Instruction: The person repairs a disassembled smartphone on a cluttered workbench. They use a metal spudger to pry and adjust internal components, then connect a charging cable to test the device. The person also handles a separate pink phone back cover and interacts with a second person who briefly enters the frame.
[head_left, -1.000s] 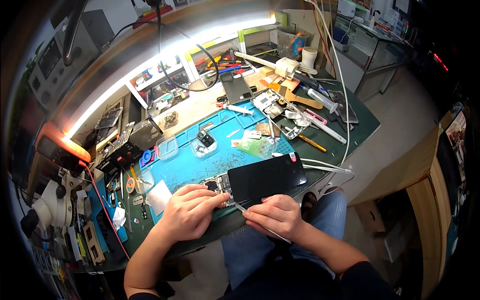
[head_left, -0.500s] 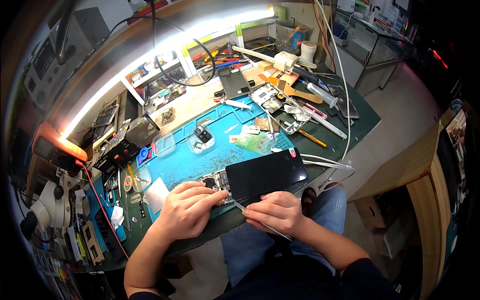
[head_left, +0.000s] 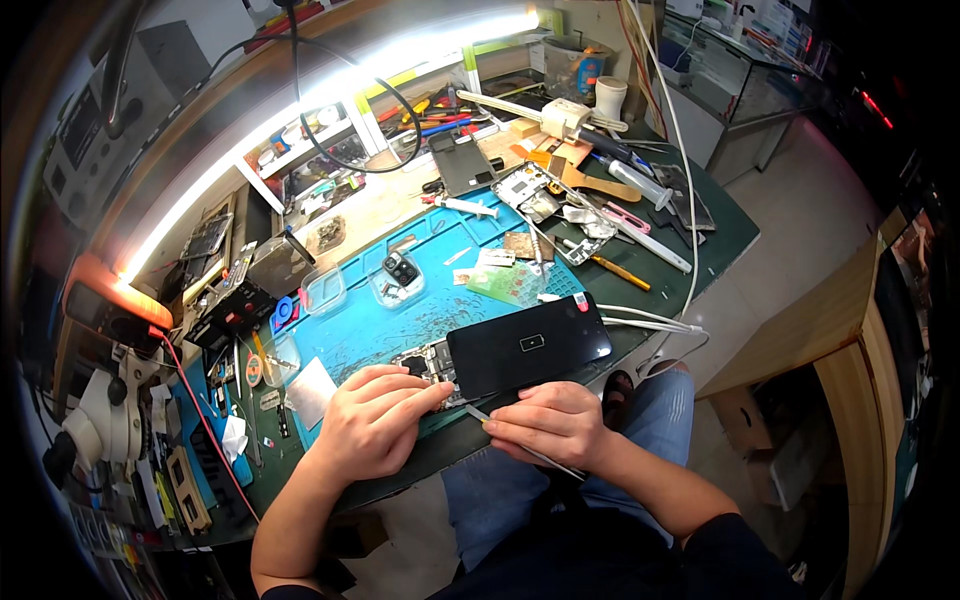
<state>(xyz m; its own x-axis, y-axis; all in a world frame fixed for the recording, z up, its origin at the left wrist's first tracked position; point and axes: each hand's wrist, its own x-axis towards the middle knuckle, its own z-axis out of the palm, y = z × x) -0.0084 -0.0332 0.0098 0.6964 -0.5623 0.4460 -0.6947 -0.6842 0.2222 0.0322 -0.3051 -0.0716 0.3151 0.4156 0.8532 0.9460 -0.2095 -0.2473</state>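
The opened phone's exposed inner body [head_left: 428, 362] lies on the blue mat [head_left: 370, 335], joined at its right by a dark screen [head_left: 508, 360] showing a small white battery icon. My left hand [head_left: 372, 420] rests at the phone's near left, index fingertip touching the inner parts, other fingers bent, thumb hidden. My right hand [head_left: 555, 425], closed below the screen, holds a slim metal tool [head_left: 474, 410] angled toward the phone. A pale square sheet [head_left: 312, 391] lies left of my left hand.
Small clear containers [head_left: 325, 290], a syringe [head_left: 640, 182], an opened phone chassis [head_left: 525, 190] and scattered tools surround the mat. A multimeter [head_left: 108, 300] and microscope base [head_left: 105, 420] stand left. White cables [head_left: 650, 323] cross the right desk edge, near a wooden cabinet [head_left: 790, 330].
A small battery icon has appeared on the screen, which was black before. The view has shifted slightly. My hands stay at nearly the same places on the phone and tool.
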